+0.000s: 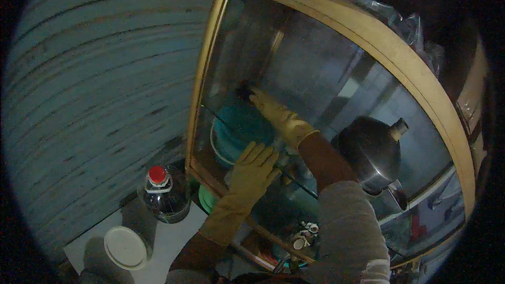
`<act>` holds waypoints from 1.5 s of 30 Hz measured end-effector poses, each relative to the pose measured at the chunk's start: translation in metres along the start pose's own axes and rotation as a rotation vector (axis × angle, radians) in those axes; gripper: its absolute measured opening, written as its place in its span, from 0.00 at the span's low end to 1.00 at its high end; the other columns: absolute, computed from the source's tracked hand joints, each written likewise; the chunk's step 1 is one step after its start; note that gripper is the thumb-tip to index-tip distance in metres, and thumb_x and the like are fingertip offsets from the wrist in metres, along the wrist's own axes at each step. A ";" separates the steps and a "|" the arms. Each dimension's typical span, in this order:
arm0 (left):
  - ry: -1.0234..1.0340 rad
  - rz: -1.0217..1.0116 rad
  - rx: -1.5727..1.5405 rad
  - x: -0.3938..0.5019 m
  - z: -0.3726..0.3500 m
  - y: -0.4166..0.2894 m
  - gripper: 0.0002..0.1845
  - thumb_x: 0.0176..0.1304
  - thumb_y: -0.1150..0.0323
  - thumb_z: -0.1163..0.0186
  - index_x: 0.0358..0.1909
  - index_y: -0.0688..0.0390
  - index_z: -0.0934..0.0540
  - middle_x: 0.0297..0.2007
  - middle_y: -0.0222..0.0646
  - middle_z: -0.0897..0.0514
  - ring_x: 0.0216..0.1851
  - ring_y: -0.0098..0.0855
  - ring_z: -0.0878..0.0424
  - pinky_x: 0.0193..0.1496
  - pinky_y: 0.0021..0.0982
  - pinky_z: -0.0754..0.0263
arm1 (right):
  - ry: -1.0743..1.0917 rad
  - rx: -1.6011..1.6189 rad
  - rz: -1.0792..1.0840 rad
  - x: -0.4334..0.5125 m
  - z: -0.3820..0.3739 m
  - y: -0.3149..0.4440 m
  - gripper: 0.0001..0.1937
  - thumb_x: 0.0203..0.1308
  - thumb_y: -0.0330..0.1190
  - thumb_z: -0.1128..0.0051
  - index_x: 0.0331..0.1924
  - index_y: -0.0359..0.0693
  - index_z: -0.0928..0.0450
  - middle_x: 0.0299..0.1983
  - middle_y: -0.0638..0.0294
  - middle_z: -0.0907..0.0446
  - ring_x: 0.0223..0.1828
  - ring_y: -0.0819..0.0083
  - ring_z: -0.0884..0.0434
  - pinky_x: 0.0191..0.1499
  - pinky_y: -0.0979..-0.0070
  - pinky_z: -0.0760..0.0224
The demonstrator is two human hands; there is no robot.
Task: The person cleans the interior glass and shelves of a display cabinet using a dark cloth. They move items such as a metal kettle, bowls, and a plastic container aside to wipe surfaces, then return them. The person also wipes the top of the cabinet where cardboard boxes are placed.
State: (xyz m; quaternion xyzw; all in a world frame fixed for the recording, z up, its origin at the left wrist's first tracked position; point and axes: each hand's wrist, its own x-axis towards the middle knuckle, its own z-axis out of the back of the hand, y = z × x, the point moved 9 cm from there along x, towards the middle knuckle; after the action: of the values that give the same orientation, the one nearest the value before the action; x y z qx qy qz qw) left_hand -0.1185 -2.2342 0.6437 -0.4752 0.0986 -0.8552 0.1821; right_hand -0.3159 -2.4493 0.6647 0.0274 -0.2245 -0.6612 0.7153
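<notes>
Both my hands wear yellow rubber gloves inside a glass-fronted cabinet with a gold-coloured frame [198, 90]. My right hand [276, 112] reaches deep in, its fingers closed around a small dark object [244, 91], perhaps a scrubbing pad. My left hand [252, 169] lies palm down with fingers spread, at the front edge of a glass shelf [298, 183]. Just beyond it is a teal bucket [240, 126] with a pale curved handle or rim. To the right of my right forearm, a dark metal pot [371, 150] with stub handles stands at a tilt in the view.
At lower left, a large jug with a red cap [157, 174] and a round white lid or tub [125, 247] stand on a white surface [173, 240]. A corrugated metal wall [106, 75] rises on the left. Small white items [303, 236] sit on the lower level. Clear plastic sheeting [414, 27] covers the cabinet top.
</notes>
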 end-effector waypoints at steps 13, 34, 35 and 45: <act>-0.010 -0.008 0.036 0.002 -0.001 -0.002 0.27 0.65 0.57 0.27 0.63 0.56 0.15 0.64 0.39 0.15 0.73 0.45 0.24 0.83 0.51 0.39 | 0.021 -0.444 -0.126 -0.012 -0.005 0.017 0.23 0.83 0.43 0.56 0.71 0.41 0.21 0.68 0.42 0.20 0.67 0.40 0.19 0.72 0.51 0.26; -0.062 -0.032 -0.004 -0.001 0.000 -0.002 0.27 0.62 0.56 0.26 0.61 0.57 0.14 0.64 0.38 0.15 0.69 0.44 0.23 0.81 0.53 0.36 | -0.123 -0.337 0.295 -0.056 0.002 0.056 0.23 0.81 0.44 0.49 0.68 0.40 0.21 0.64 0.40 0.17 0.66 0.41 0.18 0.70 0.49 0.26; -0.062 -0.026 -0.011 -0.002 -0.001 -0.002 0.27 0.62 0.56 0.26 0.62 0.57 0.14 0.64 0.37 0.15 0.70 0.44 0.23 0.81 0.53 0.36 | -0.142 -0.295 0.138 -0.051 0.009 0.036 0.23 0.81 0.44 0.50 0.68 0.39 0.22 0.65 0.40 0.18 0.67 0.41 0.19 0.71 0.49 0.27; -0.076 -0.039 -0.070 -0.004 -0.002 -0.001 0.26 0.61 0.60 0.26 0.62 0.54 0.15 0.62 0.35 0.15 0.70 0.43 0.23 0.82 0.49 0.36 | -0.054 -0.389 -0.237 0.075 0.008 -0.097 0.22 0.82 0.41 0.51 0.68 0.36 0.22 0.69 0.41 0.22 0.71 0.41 0.23 0.74 0.49 0.30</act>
State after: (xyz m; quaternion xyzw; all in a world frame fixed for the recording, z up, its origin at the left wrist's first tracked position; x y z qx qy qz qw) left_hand -0.1188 -2.2321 0.6397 -0.5154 0.1123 -0.8358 0.1522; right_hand -0.4078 -2.5309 0.6606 -0.1028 -0.1071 -0.7719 0.6182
